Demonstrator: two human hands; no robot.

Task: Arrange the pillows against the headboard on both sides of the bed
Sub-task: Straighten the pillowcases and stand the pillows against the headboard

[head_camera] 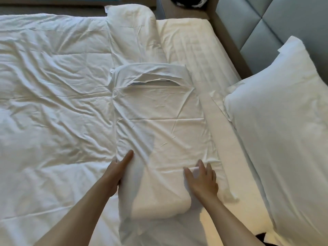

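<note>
Pillow (159, 130) lies flat mid-bed, well apart from headboard (257, 20). Prob. soft & light, cover loose; better take both side edges. Near end: left hand (115, 176) cups left edge, fingers hidden, grip cannot tell; right hand (202, 180) rests flat, released.

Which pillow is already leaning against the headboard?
The big right pillow, propped on the grey headboard; the middle pillow and far pillow lie flat.

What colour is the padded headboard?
The headboard is grey-blue, seen best in the head view.
</note>
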